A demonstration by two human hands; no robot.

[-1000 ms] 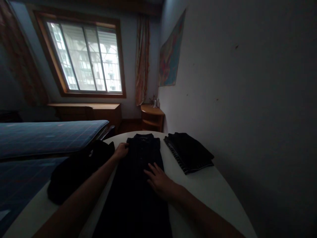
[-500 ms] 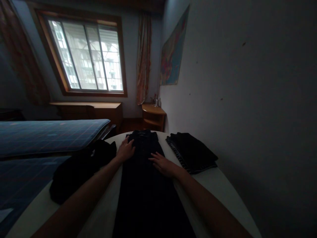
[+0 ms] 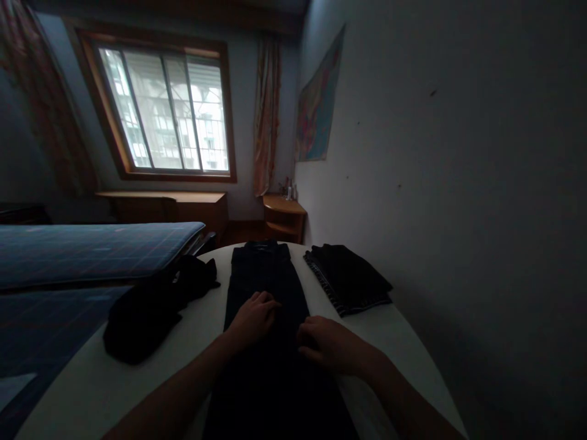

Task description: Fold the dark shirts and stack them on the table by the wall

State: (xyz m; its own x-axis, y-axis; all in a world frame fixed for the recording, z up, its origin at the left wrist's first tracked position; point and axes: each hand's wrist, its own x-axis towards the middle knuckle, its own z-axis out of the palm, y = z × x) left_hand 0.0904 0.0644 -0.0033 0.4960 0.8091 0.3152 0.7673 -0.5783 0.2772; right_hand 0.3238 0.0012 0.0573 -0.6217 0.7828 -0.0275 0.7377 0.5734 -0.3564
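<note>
A long dark navy garment (image 3: 263, 275) lies lengthwise down the middle of a round white table (image 3: 197, 333). Its far end has a collar or waistband; the dim light hides which. My left hand (image 3: 254, 315) rests over the middle of the garment, fingers slightly bent and holding nothing I can see. At the garment's right edge is my right hand (image 3: 332, 345), its fingers curved and its thumb apart from them, with no cloth visible between. The near part of the garment runs out of view between my forearms.
On the right of the table lies a folded black garment (image 3: 351, 278) with a pale-stitched edge. A crumpled black garment (image 3: 151, 311) sits on the left. Beyond the left edge are blue plaid mattresses (image 3: 92, 250). A wall (image 3: 481, 244) stands close on the right.
Both hands have come back toward me along the navy garment, the left from near its far end to its middle. The right hand's fingers are more curled. The view has shifted slightly.
</note>
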